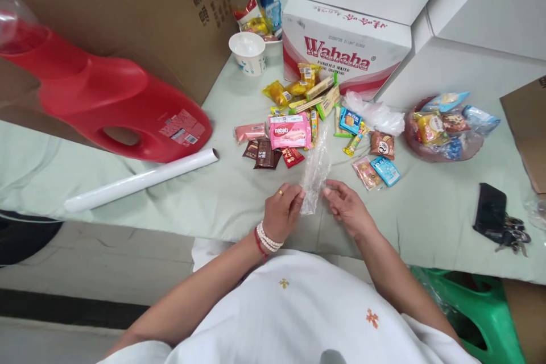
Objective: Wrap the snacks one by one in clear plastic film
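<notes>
A clear, crinkled plastic bag (pixel 314 173) hangs between my two hands near the table's front edge. My left hand (pixel 281 211) is closed, pinching the bag's left side between thumb and fingers. On the other side, the thumb and forefinger of my right hand (pixel 347 207) come together at the bag's right edge. Just beyond lie a pink nabati wafer pack (pixel 290 131), a dark brown packet (pixel 265 153) and a red packet (pixel 292 157). To the right are a blue packet (pixel 385 170), a pink-brown packet (pixel 367 173) and a brown round-printed packet (pixel 383 144).
A white roll (pixel 143 179) and a large red jug (pixel 128 105) occupy the left. Behind stand a paper cup (pixel 248 54) and a Wahaha carton (pixel 345 48). At right are a snack-filled bowl (pixel 443 148), a black pouch (pixel 489 210) with keys, and a green stool (pixel 478 307) below.
</notes>
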{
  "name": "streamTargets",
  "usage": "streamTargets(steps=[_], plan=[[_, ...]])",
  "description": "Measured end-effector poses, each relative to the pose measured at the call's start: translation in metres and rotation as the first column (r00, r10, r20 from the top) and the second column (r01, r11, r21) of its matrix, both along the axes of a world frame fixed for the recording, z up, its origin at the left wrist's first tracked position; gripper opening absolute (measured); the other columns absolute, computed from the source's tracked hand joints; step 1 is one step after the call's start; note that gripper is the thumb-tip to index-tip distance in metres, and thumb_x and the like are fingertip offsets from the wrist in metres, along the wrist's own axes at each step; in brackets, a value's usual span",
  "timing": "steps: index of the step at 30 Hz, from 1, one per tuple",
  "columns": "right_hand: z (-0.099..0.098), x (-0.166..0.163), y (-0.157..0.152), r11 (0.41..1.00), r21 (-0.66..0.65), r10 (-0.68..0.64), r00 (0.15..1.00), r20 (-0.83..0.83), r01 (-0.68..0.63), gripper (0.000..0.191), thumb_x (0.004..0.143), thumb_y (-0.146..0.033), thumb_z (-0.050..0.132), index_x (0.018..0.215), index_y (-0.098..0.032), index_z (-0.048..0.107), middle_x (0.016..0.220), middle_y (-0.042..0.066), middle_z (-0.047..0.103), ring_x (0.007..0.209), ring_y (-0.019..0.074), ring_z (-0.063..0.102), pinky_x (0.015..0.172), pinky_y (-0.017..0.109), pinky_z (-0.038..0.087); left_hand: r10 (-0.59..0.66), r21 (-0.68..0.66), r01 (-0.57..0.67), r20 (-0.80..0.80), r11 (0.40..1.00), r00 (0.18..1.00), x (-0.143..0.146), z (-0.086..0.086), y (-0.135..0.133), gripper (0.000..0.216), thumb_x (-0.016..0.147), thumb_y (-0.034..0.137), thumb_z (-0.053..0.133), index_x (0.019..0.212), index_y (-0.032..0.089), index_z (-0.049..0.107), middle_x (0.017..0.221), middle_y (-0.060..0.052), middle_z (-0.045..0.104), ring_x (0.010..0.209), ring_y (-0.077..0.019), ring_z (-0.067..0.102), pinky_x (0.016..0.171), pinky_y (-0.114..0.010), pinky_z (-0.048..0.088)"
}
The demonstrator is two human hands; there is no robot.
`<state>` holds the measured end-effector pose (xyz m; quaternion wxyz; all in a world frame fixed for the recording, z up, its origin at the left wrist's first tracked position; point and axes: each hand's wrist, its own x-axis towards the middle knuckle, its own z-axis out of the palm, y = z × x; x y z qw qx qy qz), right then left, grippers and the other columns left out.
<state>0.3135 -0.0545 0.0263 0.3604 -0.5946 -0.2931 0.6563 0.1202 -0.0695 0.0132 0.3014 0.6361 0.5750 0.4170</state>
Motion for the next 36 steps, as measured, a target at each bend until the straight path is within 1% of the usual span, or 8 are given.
streamTargets(steps=[5,13,19,24,27,30,33,36], plan=[[-0.001,0.013,0.006,0.999,0.022,-0.044,0.993,-0.107,0.046,0.043,0.06,-0.046,0.092,0.081,-0.018,0.067,0.062,-0.005,0.057,0.045,0.0035,0.03,0.04,0.018,0.016,0.175,-0.267,-0.082,0.35,0.96,0.92,-0.005,-0.006,0.007,0.035,0.089,0.055,0.062,0.078,0.022,0.059,0.058,0.006,0.044,0.053,-0.0117,0.038,0.055,-0.024,0.033],[0.001,0.084,0.009,1.0,0.006,0.023,0.998,0.066,-0.023,0.041,0.061,-0.046,0.092,0.081,-0.019,0.068,0.062,-0.004,0.056,0.046,0.0055,0.031,0.042,0.019,0.017,0.322,-0.544,0.145,0.668,0.826,0.671,-0.031,-0.004,0.02,0.046,0.068,0.055,0.083,0.08,0.02,0.056,0.063,0.009,0.042,0.048,-0.0052,0.03,0.043,-0.019,0.024],[-0.001,0.119,0.015,0.965,0.147,0.121,0.864,0.488,-0.218,0.036,0.072,-0.054,0.079,0.081,-0.02,0.07,0.065,-0.001,0.058,0.053,0.0121,0.042,0.05,0.026,0.032,0.189,-0.497,0.117,0.523,0.86,0.831,-0.043,-0.014,0.019,0.037,0.067,0.041,0.085,0.089,0.019,0.065,0.058,0.01,0.041,0.049,-0.0067,0.036,0.048,-0.019,0.029],[0.019,0.085,0.011,0.831,0.45,-0.219,0.551,0.805,-0.328,0.026,0.09,-0.045,0.065,0.099,-0.023,0.074,0.094,0.007,0.068,0.064,0.0162,0.049,0.069,0.034,0.043,0.108,-0.425,0.026,0.287,0.905,0.952,-0.032,-0.017,0.015,0.028,0.084,0.046,0.068,0.078,0.02,0.061,0.054,0.007,0.045,0.047,-0.0098,0.041,0.049,-0.022,0.032],[0.016,0.039,0.012,0.769,0.455,-0.004,0.708,0.706,-0.449,0.036,0.088,-0.041,0.07,0.12,-0.025,0.07,0.108,0.007,0.068,0.061,0.0141,0.049,0.067,0.032,0.046,0.065,-0.333,0.002,0.191,0.943,0.979,-0.022,-0.018,0.013,0.028,0.094,0.047,0.056,0.082,0.022,0.057,0.055,0.007,0.044,0.048,-0.0108,0.043,0.051,-0.023,0.034],[-0.009,0.006,0.018,0.811,0.384,0.208,0.831,0.516,-0.441,0.049,0.081,-0.037,0.075,0.127,-0.023,0.066,0.1,0.004,0.068,0.058,0.0127,0.049,0.06,0.03,0.045,0.031,-0.303,-0.007,0.075,0.953,0.997,-0.02,-0.02,0.011,0.029,0.099,0.046,0.046,0.085,0.022,0.055,0.06,0.006,0.047,0.053,-0.0128,0.046,0.055,-0.025,0.037],[-0.031,-0.002,0.017,0.821,0.42,0.189,0.878,0.44,-0.387,0.021,0.086,-0.032,0.067,0.103,-0.021,0.074,0.081,0.001,0.061,0.062,0.0135,0.051,0.061,0.027,0.045,0.113,-0.123,-0.129,-0.126,0.984,0.986,-0.024,-0.018,0.009,0.025,0.094,0.042,0.053,0.101,0.019,0.058,0.084,-0.003,0.06,0.076,-0.019,0.057,0.07,-0.031,0.048],[-0.033,0.002,0.009,0.732,0.521,0.169,0.858,0.484,-0.439,0.014,0.09,-0.023,0.062,0.094,-0.022,0.076,0.079,0.001,0.058,0.067,0.0137,0.054,0.065,0.027,0.046,0.192,0.107,-0.168,-0.278,0.98,0.941,-0.019,-0.008,0.01,0.036,0.091,0.041,0.058,0.118,0.017,0.056,0.104,-0.011,0.061,0.098,-0.0254,0.059,0.088,-0.041,0.05]])
